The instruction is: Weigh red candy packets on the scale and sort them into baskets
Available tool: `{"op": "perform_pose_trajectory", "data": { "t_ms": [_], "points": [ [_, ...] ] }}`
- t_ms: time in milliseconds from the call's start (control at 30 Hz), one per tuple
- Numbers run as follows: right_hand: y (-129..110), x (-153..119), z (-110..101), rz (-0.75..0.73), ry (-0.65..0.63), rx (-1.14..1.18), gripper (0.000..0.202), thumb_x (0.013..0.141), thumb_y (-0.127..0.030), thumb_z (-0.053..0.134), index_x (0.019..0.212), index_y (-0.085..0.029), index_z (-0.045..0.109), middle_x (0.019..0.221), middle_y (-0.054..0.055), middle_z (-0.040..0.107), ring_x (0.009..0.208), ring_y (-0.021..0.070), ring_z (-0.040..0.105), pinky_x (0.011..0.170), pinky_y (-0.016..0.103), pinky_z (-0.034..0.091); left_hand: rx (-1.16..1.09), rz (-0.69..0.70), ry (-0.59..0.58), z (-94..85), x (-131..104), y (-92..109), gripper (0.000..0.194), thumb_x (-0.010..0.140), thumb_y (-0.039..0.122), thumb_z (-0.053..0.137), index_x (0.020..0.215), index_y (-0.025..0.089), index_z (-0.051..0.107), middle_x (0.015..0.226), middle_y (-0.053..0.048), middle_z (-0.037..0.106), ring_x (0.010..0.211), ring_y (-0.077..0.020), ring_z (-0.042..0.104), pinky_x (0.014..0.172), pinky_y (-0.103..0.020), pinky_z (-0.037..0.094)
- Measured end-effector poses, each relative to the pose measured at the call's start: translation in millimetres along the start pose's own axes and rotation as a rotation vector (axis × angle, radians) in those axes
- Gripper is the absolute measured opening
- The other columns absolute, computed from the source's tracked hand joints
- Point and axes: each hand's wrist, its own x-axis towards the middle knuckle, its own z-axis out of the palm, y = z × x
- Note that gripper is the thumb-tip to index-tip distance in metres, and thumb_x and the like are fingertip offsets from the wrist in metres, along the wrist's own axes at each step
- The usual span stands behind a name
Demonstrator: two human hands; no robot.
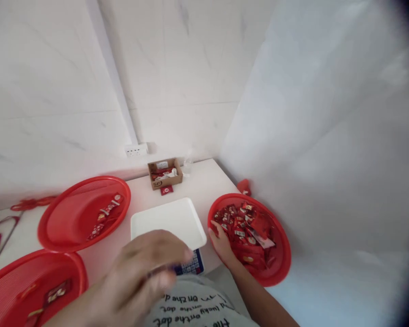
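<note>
My left hand (pixel 146 268), slightly blurred, hovers over the near edge of a white weighing scale (pixel 168 220). Its fingers are curved, with a gap between them and the thumb, and I see nothing held in it. Under that hand part of the scale's blue keypad (pixel 192 262) shows. At the right, my right hand (pixel 221 240) grips the left rim of a red plastic basin (pixel 284 247). Inside this basin lie many small red-wrapped packets (pixel 240 221) and larger red pouches (pixel 250 255).
Another red basin (pixel 71 243) with a few packets stands left of the scale. A third basin (pixel 80 268) is cut off at lower left. Behind the scale are a small cardboard box (pixel 167 182) and a red packet (pixel 167 190). A socket strip (pixel 136 150) is on the wall.
</note>
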Motion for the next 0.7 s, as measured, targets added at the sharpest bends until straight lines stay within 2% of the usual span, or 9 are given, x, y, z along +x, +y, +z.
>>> {"op": "perform_pose_trajectory", "data": {
  "t_ms": [33,100,200,300,433,567,633,700],
  "points": [
    [4,2,-3,0.068,-0.032,0.018,0.048,0.085,-0.038,0.036,0.122,-0.013,0.051,0.127,0.013,0.054,0.119,0.0210,0.049,0.101,0.036,0.037,0.005,-0.060,-0.107,8.7,9,-7,0.025,0.081,0.041,0.047,0.095,0.037,0.066,0.090,0.001,0.071,0.084,-0.0188,0.066,0.073,-0.034,0.056],
    [13,4,-10,0.149,-0.081,0.009,0.043,0.085,-0.036,0.037,0.117,-0.015,0.056,0.120,0.012,0.060,0.111,0.0204,0.055,0.096,0.035,0.042,0.044,-0.218,-0.143,31.5,12,-31,0.027,0.085,0.040,0.044,0.089,0.026,0.066,0.086,-0.001,0.070,0.080,-0.0158,0.065,0.071,-0.026,0.054],
    [28,8,-20,0.181,-0.103,-0.060,0.035,0.079,-0.027,0.048,0.109,-0.016,0.062,0.111,0.010,0.065,0.102,0.0213,0.060,0.091,0.034,0.045,0.077,-0.397,-0.238,61.6,-12,-75,0.028,0.084,0.043,0.044,0.083,0.023,0.064,0.081,0.000,0.070,0.076,-0.0156,0.065,0.070,-0.025,0.053],
    [38,21,-35,0.191,-0.067,-0.172,0.042,0.075,-0.020,0.051,0.117,-0.014,0.056,0.120,0.013,0.059,0.113,0.0228,0.053,0.099,0.035,0.038,0.100,-0.495,-0.290,72.8,-41,-105,0.028,0.082,0.044,0.044,0.082,0.024,0.063,0.079,0.001,0.070,0.074,-0.0164,0.065,0.068,-0.026,0.052],
    [43,51,-60,0.182,-0.015,-0.322,0.052,0.078,-0.019,0.046,0.130,-0.011,0.043,0.140,0.015,0.039,0.132,0.0236,0.030,0.109,0.037,0.023,0.108,-0.550,-0.261,73.9,-51,-112,0.030,0.080,0.047,0.045,0.086,0.024,0.063,0.084,0.000,0.070,0.079,-0.0176,0.065,0.073,-0.027,0.052],
    [43,72,-69,0.154,-0.108,-0.418,0.067,0.074,-0.023,0.056,0.137,-0.012,0.033,0.150,0.013,0.018,0.138,0.0264,0.015,0.111,0.040,0.016,0.097,-0.534,-0.258,80.2,-44,-105,0.030,0.080,0.046,0.044,0.087,0.024,0.063,0.085,0.000,0.071,0.080,-0.0178,0.065,0.073,-0.028,0.052],
    [43,73,-63,0.153,-0.191,-0.449,0.072,0.070,-0.027,0.063,0.136,-0.015,0.036,0.150,0.014,0.018,0.136,0.0304,0.018,0.109,0.045,0.017,0.093,-0.519,-0.265,84.2,-42,-102,0.029,0.080,0.045,0.044,0.086,0.024,0.063,0.085,0.000,0.071,0.079,-0.0175,0.065,0.074,-0.028,0.052],
    [41,70,-54,0.140,-0.273,-0.464,0.069,0.069,-0.031,0.065,0.132,-0.018,0.041,0.146,0.015,0.029,0.131,0.0312,0.030,0.106,0.046,0.023,0.088,-0.515,-0.276,87.0,-42,-100,0.030,0.080,0.045,0.044,0.086,0.024,0.064,0.085,0.000,0.071,0.079,-0.0173,0.065,0.074,-0.027,0.052]
  ]
}}
